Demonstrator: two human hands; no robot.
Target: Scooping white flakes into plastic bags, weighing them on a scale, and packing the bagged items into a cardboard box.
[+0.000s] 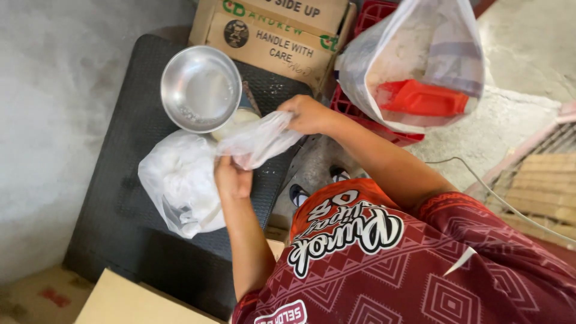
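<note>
A black rubber mat [120, 198] covers the floor. At the upper right stands a big clear sack [414, 60] with a red scoop [423, 98] inside. On the mat lies a white filled plastic bag [177, 180], and just above it a steel bowl [201, 89]. Both hands clamp a small thin plastic bag [261, 139] beside the bowl: the left hand [233, 180] pinches its lower edge, the right hand [309, 114] its upper edge. What the small bag contains is probably nothing, but I cannot tell.

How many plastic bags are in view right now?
3. A small clear bag is held between the left hand and right hand; a white filled bag lies on the black mat; a large bag holds a red scoop. Others may be hidden.
</note>
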